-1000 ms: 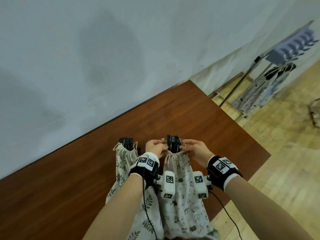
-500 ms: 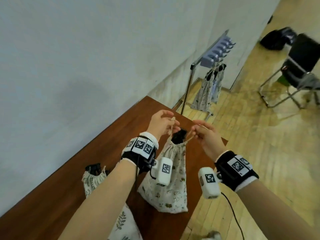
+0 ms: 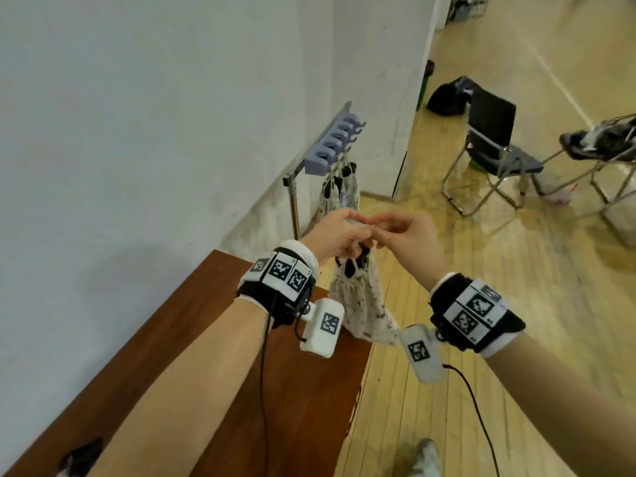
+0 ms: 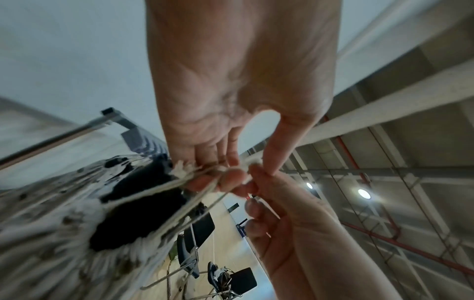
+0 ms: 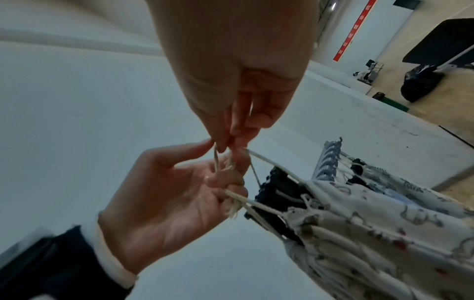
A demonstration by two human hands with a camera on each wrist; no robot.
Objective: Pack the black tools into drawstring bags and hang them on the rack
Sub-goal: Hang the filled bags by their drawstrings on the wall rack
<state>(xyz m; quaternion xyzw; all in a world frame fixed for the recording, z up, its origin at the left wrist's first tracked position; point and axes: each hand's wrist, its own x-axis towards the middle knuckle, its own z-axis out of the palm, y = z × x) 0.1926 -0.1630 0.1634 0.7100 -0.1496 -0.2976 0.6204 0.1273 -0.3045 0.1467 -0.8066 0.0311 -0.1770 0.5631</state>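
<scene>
Lifted clear of the counter [image 3: 192,339] since a second ago, the drawstring bag [image 3: 361,304] now hangs in the air at the middle of the frame with a black tool [image 5: 279,194] poking from its gathered mouth. Left hand [image 3: 332,237] has its fingers [image 4: 225,180] clamped on the cords [image 5: 261,205]; right hand [image 3: 409,242] pinches the same cords, apparently working a loop. This bag is packed but not hung. On the rack [image 3: 330,146], upper centre, a few filled bags [image 3: 339,189] already dangle. One more dark item at the lower left of the counter may be waiting, though it is blurred. Beyond lie a pale wall [image 3: 137,115], a wood floor [image 3: 516,304] and folding chairs [image 3: 492,146] at upper right.
</scene>
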